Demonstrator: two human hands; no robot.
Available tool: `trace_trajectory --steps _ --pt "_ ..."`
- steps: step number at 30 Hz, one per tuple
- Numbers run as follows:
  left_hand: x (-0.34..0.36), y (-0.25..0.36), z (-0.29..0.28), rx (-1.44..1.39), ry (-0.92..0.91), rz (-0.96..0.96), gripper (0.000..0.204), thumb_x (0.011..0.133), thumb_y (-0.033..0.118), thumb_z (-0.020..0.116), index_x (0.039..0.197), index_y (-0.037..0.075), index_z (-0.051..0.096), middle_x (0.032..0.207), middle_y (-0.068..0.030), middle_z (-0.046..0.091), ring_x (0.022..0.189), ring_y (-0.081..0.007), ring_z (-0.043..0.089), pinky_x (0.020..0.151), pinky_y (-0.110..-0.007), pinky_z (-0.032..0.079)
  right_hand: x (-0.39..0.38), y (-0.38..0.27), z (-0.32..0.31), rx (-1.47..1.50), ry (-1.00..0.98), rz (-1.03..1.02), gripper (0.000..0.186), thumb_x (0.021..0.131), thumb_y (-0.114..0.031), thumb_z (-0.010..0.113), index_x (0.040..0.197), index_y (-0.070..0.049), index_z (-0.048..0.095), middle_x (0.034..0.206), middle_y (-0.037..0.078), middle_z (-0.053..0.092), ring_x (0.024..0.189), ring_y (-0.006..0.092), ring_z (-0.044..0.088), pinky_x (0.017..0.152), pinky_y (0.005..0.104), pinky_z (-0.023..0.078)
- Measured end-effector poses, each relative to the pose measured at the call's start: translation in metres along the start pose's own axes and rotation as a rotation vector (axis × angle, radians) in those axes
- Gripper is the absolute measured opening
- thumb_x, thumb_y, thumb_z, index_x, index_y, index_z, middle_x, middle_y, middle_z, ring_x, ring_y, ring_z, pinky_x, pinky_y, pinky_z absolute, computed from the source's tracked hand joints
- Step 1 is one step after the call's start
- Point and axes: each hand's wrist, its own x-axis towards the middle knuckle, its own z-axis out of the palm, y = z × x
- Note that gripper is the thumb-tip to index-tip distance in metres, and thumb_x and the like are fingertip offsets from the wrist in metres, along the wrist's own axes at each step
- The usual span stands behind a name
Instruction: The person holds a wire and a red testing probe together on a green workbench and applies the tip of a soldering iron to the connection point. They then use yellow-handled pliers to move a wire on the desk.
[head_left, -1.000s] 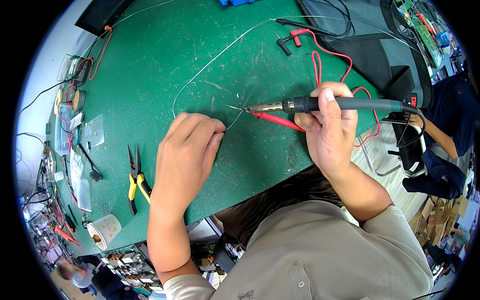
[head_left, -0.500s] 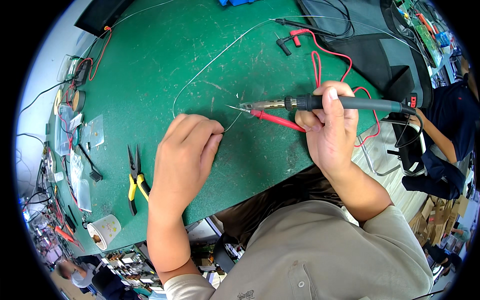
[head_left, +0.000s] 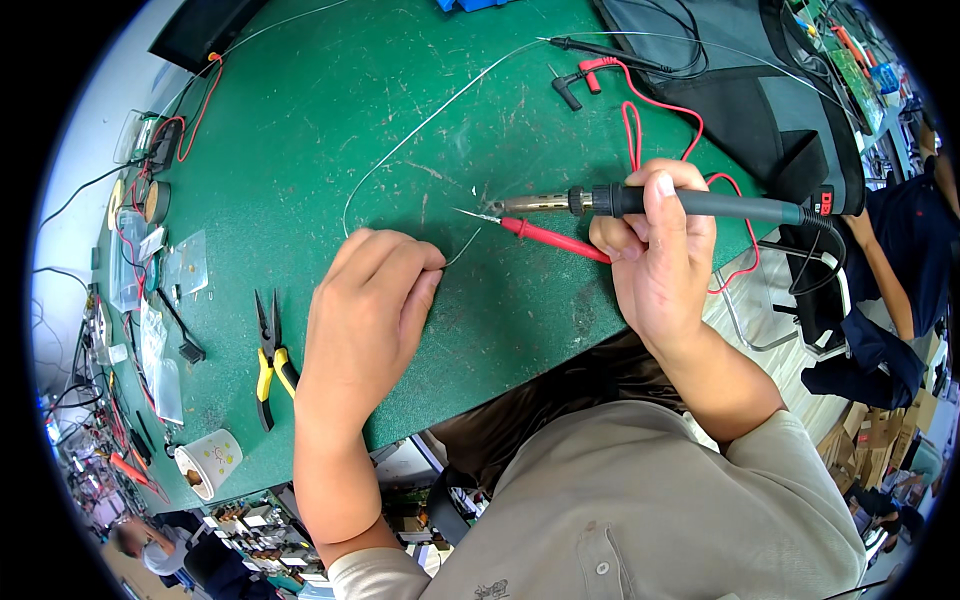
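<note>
My left hand (head_left: 368,300) is closed on a thin silvery solder wire (head_left: 464,248); its short end sticks out past the fingertips and the rest loops far across the bench. My right hand (head_left: 662,262) grips two things at once. Between thumb and fingers lies a soldering iron (head_left: 602,201), pointing left. Beneath it runs a red test probe (head_left: 553,239), its bare metal tip also pointing left. The iron's tip is at or just above the probe's metal tip; whether they touch I cannot tell. A small gap separates the solder's end from the probe tip.
Yellow-and-black long-nose pliers (head_left: 266,365) lie left of my left forearm. A black test probe (head_left: 610,47) and a red plug (head_left: 594,78) with leads lie at the far right. A paper cup (head_left: 210,463) rests tipped near the left edge. A co-worker's arm (head_left: 882,270) shows at right.
The solder's end has drawn back slightly from the probe tip. The iron's tip has shifted up a little. At right, the co-worker's arm has moved.
</note>
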Motion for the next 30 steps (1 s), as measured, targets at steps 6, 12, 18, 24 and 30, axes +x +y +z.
trace_trajectory --steps 6,12,18,24,30 --pt "-0.001 0.000 -0.002 0.008 -0.003 0.003 0.011 0.078 -0.003 0.067 0.087 -0.001 0.062 0.085 -0.0129 0.062 0.081 -0.0306 0.059 0.072 -0.037 0.047 0.008 -0.004 0.001 0.000 0.021 0.053 0.015 0.102 -0.020 0.052 0.097 -0.006 0.051 0.073 -0.002 0.041 0.054 0.0061 0.032 0.052 0.0245 0.030" --pt "-0.002 0.000 -0.001 0.002 0.010 0.007 0.010 0.078 -0.003 0.066 0.087 -0.001 0.062 0.085 -0.0125 0.062 0.081 -0.0307 0.059 0.072 -0.038 0.047 0.012 -0.005 0.002 0.019 0.030 0.071 0.016 0.102 -0.022 0.052 0.097 -0.007 0.051 0.070 -0.002 0.040 0.053 0.0068 0.032 0.052 0.0257 0.031" --pt "-0.002 0.001 -0.002 0.004 0.006 -0.004 0.010 0.078 -0.003 0.066 0.087 -0.001 0.061 0.085 -0.0127 0.062 0.081 -0.0310 0.059 0.072 -0.038 0.047 0.017 -0.005 0.005 0.023 0.073 0.075 0.017 0.102 -0.023 0.053 0.095 -0.008 0.051 0.069 -0.002 0.040 0.053 0.0071 0.033 0.052 0.0261 0.031" --pt "-0.001 0.000 -0.001 -0.003 0.009 -0.005 0.010 0.078 -0.003 0.066 0.087 -0.001 0.061 0.085 -0.0131 0.062 0.081 -0.0315 0.059 0.072 -0.038 0.047 0.019 -0.003 -0.001 0.031 0.051 0.063 0.016 0.101 -0.023 0.053 0.095 -0.008 0.051 0.072 -0.001 0.044 0.053 0.0070 0.033 0.052 0.0261 0.032" --pt "0.001 0.000 0.001 -0.001 0.026 -0.003 0.010 0.079 -0.002 0.066 0.088 -0.001 0.062 0.087 -0.0133 0.063 0.082 -0.0315 0.059 0.072 -0.038 0.048 0.023 -0.004 0.005 -0.051 0.096 0.066 0.018 0.103 -0.026 0.049 0.096 -0.010 0.051 0.062 -0.005 0.027 0.055 0.0086 0.028 0.054 0.0269 0.029"
